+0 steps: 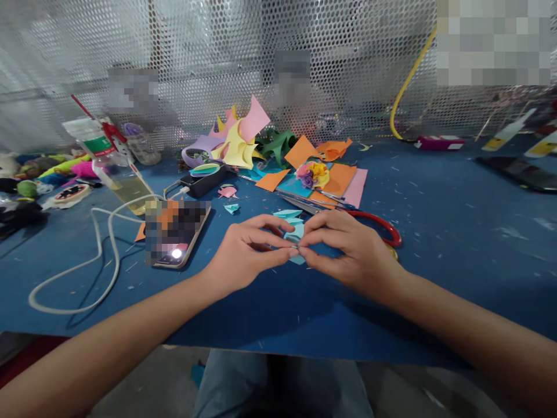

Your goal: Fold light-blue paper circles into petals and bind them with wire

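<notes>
Above the blue table, my left hand (pixel 252 249) and my right hand (pixel 348 247) meet fingertip to fingertip. Both pinch a small light blue paper piece (pixel 295 247), mostly covered by the fingers. Just behind the fingers lie more light blue paper cuttings (pixel 287 214). Beyond my right hand rest scissors with a red handle (pixel 383 219), blades pointing left and partly hidden. A paper flower (pixel 312 175) in yellow, pink and purple sits on orange and blue sheets farther back.
A phone (pixel 183 232) with a lit screen lies left, beside a looping white cable (pixel 111 244). A bottle (pixel 119 174) stands behind it. Coloured paper scraps (pixel 237 145) are heaped at the back, near a black box (pixel 202 181). At far right is a dark tablet-like slab (pixel 522 173).
</notes>
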The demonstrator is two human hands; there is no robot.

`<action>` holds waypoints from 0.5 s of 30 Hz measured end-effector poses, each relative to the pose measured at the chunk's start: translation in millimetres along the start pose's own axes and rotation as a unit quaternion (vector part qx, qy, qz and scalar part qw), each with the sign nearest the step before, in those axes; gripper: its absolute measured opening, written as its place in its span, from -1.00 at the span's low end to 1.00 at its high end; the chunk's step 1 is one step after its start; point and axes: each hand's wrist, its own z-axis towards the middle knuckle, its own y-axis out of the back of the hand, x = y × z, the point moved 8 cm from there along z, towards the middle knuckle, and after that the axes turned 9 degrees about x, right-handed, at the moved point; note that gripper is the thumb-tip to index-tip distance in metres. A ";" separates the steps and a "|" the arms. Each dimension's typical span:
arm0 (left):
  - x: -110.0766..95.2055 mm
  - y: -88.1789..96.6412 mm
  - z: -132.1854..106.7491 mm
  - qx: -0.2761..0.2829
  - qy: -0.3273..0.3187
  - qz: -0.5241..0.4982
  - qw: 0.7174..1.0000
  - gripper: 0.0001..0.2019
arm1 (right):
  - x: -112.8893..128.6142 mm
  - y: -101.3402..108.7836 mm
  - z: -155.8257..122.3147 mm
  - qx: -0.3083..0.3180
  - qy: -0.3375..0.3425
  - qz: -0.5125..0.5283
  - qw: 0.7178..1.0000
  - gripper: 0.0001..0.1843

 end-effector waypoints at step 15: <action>1.4 -0.6 -0.7 -0.003 0.037 0.009 0.999 -0.92 | 0.0 1.8 -0.1 -0.007 -0.010 -0.008 1.000 -0.96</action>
